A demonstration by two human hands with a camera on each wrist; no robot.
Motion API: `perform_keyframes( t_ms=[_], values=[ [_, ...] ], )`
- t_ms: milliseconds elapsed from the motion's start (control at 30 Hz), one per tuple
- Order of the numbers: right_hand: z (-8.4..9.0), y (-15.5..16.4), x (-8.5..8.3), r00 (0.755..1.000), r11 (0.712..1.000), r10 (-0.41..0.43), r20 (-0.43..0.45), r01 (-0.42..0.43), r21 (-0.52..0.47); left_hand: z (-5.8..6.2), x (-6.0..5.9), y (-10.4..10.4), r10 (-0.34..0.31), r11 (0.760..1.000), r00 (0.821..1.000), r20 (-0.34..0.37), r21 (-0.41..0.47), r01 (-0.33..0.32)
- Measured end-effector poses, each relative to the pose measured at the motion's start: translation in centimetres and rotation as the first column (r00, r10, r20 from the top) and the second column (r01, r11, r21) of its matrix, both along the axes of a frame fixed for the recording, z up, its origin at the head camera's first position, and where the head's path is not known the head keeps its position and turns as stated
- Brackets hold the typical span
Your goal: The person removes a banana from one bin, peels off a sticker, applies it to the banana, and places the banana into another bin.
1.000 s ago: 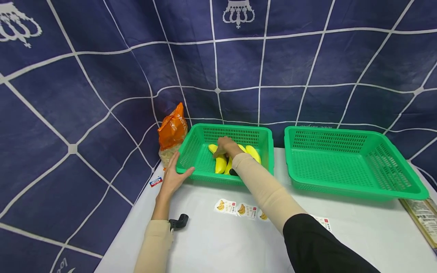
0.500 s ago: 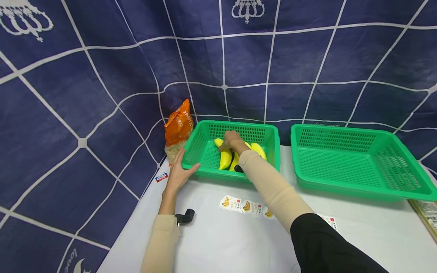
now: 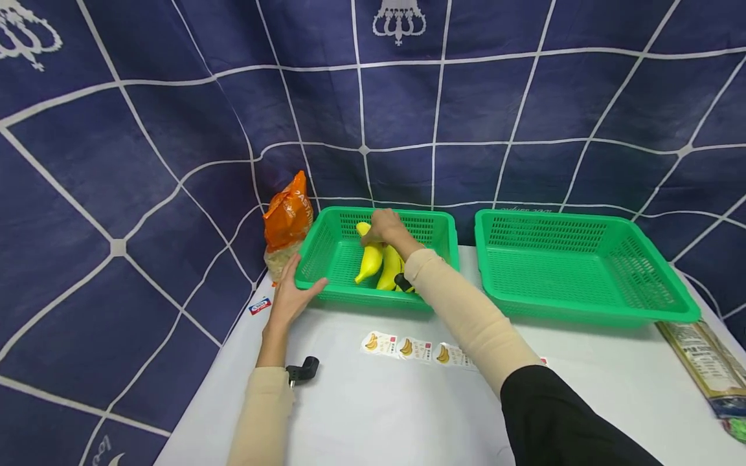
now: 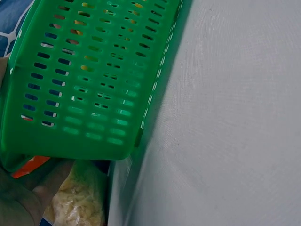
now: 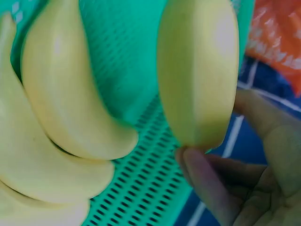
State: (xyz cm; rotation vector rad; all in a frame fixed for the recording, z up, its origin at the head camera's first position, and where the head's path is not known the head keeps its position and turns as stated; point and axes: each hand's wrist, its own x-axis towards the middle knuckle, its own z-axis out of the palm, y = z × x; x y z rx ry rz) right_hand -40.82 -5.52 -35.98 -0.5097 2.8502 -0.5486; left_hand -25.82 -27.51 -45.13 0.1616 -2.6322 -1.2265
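Observation:
My right hand (image 3: 387,230) is over the left green basket (image 3: 344,292) and holds a banana (image 3: 370,261). In the right wrist view, the fingertips (image 5: 195,167) pinch the lower end of this banana, which is tilted up from the others. Several more bananas (image 5: 70,84) lie side by side in the basket. My left hand (image 3: 291,299) rests at the basket's front left corner, thumb spread from the other fingers. In the left wrist view, part of that hand (image 4: 23,197) shows beneath the basket's slotted wall.
An orange bag (image 3: 289,217) stands left of the basket. A second green basket (image 3: 548,272) sits to the right. Banana stickers (image 3: 415,349) lie on the white table (image 3: 373,414) in front. A flat gold packet (image 3: 708,362) lies at far right.
My right hand has lifted the banana a little, and a gap now shows between it and the neighbouring banana. My left hand stays at the basket's corner. The head view has shifted slightly.

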Motion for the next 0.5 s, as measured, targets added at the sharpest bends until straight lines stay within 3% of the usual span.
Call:
perform_keyframes(
  t_ms=[267,500],
  values=[
    [3.4,1.4,2.9,0.990,0.999,-0.017,-0.138,0.010,-0.054,0.2,0.2,-0.5,0.023,1.000,0.999,-0.037,0.002,-0.023],
    [4.4,4.8,6.4,0.976,0.992,-0.113,-0.188,0.099,-0.080,-0.2,0.4,-0.1,0.020,1.000,0.998,-0.053,0.012,-0.020]
  ],
)
